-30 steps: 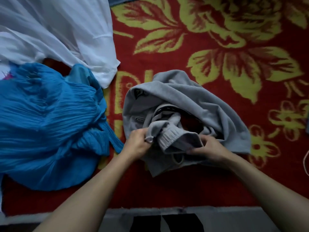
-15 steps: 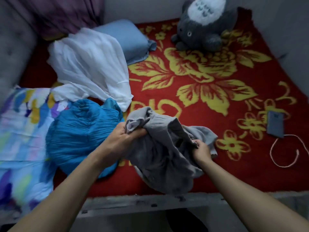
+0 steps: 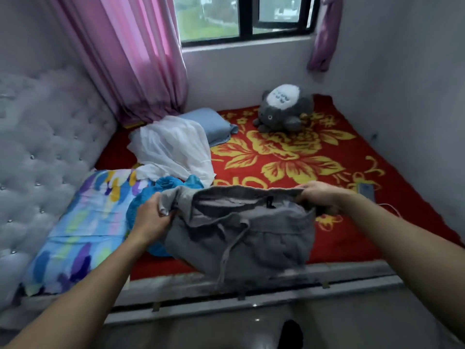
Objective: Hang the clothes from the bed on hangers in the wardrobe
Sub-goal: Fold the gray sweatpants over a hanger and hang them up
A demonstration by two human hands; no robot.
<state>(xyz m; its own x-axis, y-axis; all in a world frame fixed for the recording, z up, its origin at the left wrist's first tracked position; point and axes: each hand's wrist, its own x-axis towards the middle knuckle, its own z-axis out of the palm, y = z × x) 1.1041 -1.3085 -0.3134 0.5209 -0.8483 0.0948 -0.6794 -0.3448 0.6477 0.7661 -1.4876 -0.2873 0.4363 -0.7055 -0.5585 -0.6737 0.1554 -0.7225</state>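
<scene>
A grey drawstring garment [image 3: 241, 235] hangs spread out above the near edge of the bed [image 3: 289, 157]. My left hand [image 3: 153, 217] grips its waistband at the left end. At the right end my right hand [image 3: 319, 195] grips the same waistband. The waistband is stretched wide between them and a grey cord dangles down the front. Behind the garment lie a blue pleated garment [image 3: 173, 183], partly hidden, and a white sheer garment [image 3: 171, 147]. No wardrobe or hanger is in view.
A grey plush toy [image 3: 284, 109] sits at the back of the red flowered blanket. A blue pillow [image 3: 208, 122], a colourful pillow [image 3: 83, 217] and a padded headboard [image 3: 37, 152] are at the left. A phone with white cable [image 3: 367, 190] lies at the right. Pink curtain [image 3: 141, 59] hangs beside the window.
Both hands lifted the bunched grey garment off the blanket and pulled it apart, so it now hangs open by the waistband. The view rose from the bed surface to the whole room.
</scene>
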